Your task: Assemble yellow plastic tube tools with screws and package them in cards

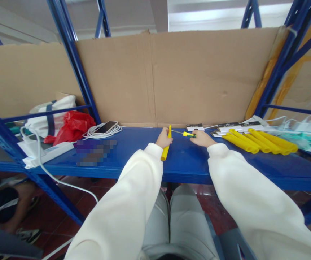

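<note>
Wrapped around a yellow tube (165, 151), my left hand (163, 138) holds it nearly upright over the blue shelf (141, 159). My right hand (201, 139) grips a screwdriver (188, 134) with a yellow and dark green handle. Its thin shaft points left, and the tip is at or close to the tube beside my left fingers; whether it touches cannot be made out. Several more yellow tubes (255, 141) lie side by side to the right of my right hand.
Black-and-white boxes (226, 126) sit behind the tubes. At left are a coiled white cable (101, 134) with a phone, a red bag (75, 124) and a white power strip (49, 153). Cardboard (198, 79) walls the back; blue posts (77, 68) frame the shelf. Another person's leg (22, 202) shows lower left.
</note>
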